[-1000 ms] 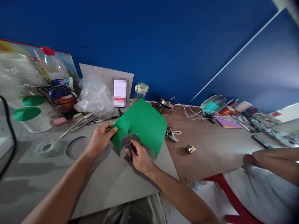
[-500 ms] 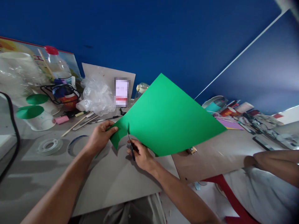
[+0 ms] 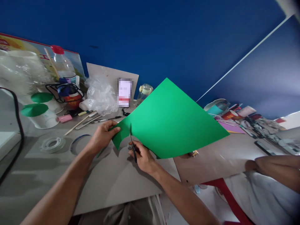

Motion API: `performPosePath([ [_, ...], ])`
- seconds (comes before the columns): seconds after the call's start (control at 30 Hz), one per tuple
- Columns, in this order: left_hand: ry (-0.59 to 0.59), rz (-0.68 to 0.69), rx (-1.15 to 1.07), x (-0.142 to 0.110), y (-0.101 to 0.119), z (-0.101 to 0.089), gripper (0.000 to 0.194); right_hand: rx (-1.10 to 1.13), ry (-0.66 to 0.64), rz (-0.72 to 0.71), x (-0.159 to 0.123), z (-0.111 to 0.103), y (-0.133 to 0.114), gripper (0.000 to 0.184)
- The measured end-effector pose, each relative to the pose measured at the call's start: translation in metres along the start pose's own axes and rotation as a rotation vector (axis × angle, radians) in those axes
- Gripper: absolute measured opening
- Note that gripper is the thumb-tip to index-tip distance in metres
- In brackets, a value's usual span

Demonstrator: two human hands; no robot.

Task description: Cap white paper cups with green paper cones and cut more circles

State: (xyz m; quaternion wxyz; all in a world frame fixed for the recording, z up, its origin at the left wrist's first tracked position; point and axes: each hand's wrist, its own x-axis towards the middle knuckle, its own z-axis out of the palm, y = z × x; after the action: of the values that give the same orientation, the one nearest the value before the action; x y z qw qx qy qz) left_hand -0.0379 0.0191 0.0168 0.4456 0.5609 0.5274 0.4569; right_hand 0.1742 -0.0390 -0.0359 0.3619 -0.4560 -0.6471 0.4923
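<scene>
A large sheet of green card (image 3: 168, 122) is lifted above the board, and its lower left edge is cut in a curve. My left hand (image 3: 102, 136) pinches the sheet's left corner between thumb and fingers. My right hand (image 3: 142, 157) grips a small pair of black-handled scissors (image 3: 133, 150), whose blades meet the sheet's lower edge in a narrow slit. The sheet hides part of the brown table behind it.
A grey board (image 3: 112, 184) lies under my hands, with a tape roll (image 3: 52, 145) on it. Behind stand a plastic bag (image 3: 100, 95), a glass jar (image 3: 144, 93) and white cups with green circles (image 3: 41, 97). A co-worker's forearm (image 3: 276, 165) rests at the right.
The green sheet has swung up and spread out to the right compared with a second ago, covering more of the table. Both hands keep their hold, and the scissors stay at the cut.
</scene>
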Motion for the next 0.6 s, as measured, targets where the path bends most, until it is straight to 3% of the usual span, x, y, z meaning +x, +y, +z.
performPosePath([
  [0.6, -0.086, -0.044, 0.026, -0.003, 0.013, -0.011, 0.034, -0.008, -0.061, 0.014, 0.001, -0.006, -0.013, 0.026],
])
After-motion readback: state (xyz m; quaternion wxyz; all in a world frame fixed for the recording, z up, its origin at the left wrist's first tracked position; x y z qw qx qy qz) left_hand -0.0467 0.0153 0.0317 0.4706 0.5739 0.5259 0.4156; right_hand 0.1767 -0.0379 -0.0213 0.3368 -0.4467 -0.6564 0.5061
